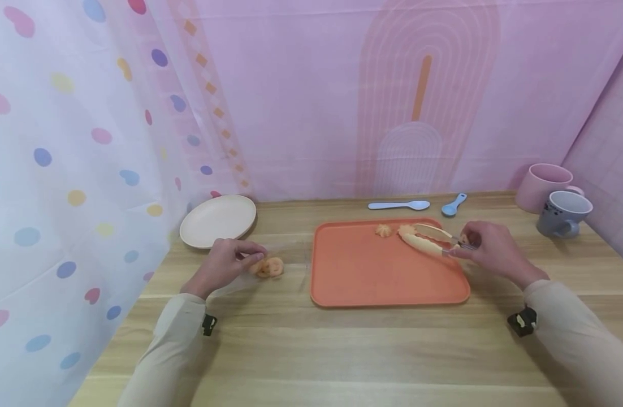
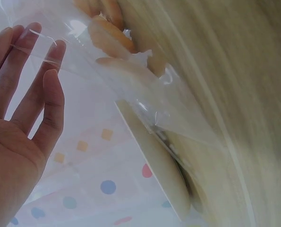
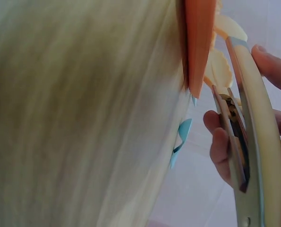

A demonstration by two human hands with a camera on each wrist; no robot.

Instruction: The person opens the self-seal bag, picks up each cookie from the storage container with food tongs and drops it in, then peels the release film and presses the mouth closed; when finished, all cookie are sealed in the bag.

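My left hand [image 1: 224, 265] pinches the edge of a clear plastic bag [image 2: 145, 87] between thumb and fingers, left of the orange tray [image 1: 372, 285]. Round, orange-tan cookies [image 1: 273, 267] show inside the bag, some ring-shaped. In my right hand [image 1: 494, 253] is a pair of tongs [image 1: 422, 244] with cream, scalloped heads, held over the tray's right side. The tong heads stand spread apart, their tips right at a ridged cookie [image 1: 406, 229] on the tray. Another small, star-ridged cookie [image 1: 383, 230] lies just left of it.
A cream plate [image 1: 219, 220] stands at the back left, by the dotted curtain. Behind the tray lie a light-blue spoon [image 1: 399, 206] and a small blue measuring spoon [image 1: 454, 205]. A pink mug [image 1: 540, 189] and a grey mug [image 1: 561, 215] stand at the back right.
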